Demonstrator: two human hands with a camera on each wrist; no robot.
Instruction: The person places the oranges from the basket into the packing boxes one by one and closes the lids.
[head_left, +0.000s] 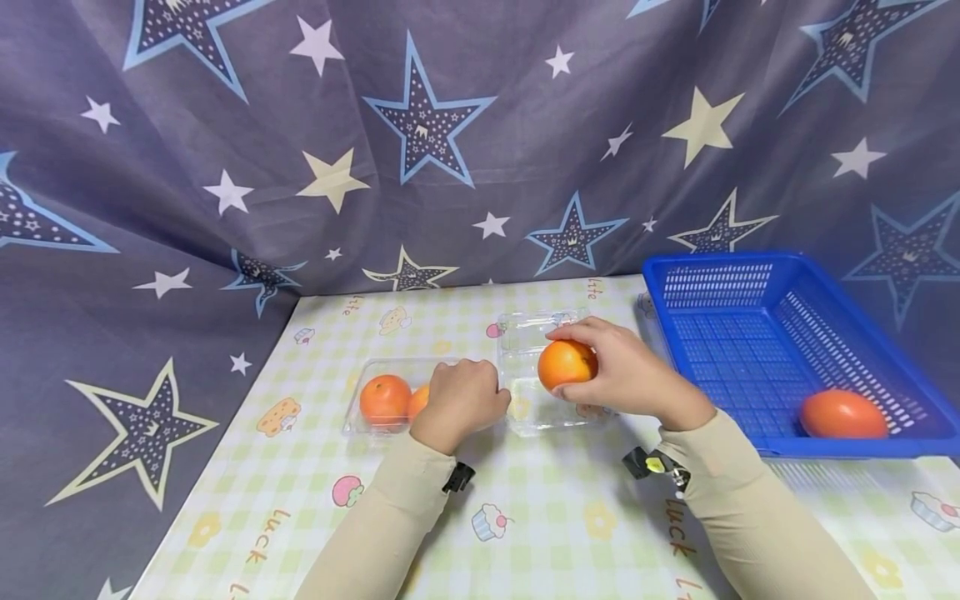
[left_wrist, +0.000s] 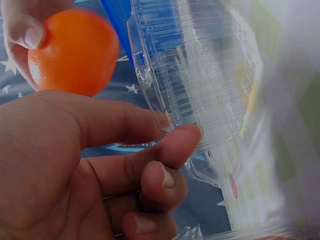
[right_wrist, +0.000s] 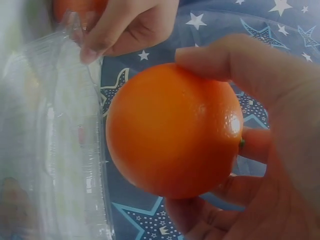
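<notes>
In the head view my right hand (head_left: 630,372) holds an orange (head_left: 564,365) above an open clear plastic box (head_left: 534,421). The right wrist view has the thumb on one side of the fruit and curled fingers on the other, a small green stem spot facing the palm. My left hand (head_left: 467,398) pinches the edge of this box between thumb and fingertip; its clear wall (left_wrist: 205,75) stands past the fingers in the left wrist view. Left of that hand, a second clear box (head_left: 352,417) contains two orange fruits (head_left: 386,400), one partly hidden behind the hand.
A blue plastic basket (head_left: 738,367) stands on the right, with one reddish-orange fruit (head_left: 843,414) in its near right corner. The checked tablecloth (head_left: 555,533) lies beneath everything. A dark curtain with stars (head_left: 480,125) hangs behind the table and along its left side.
</notes>
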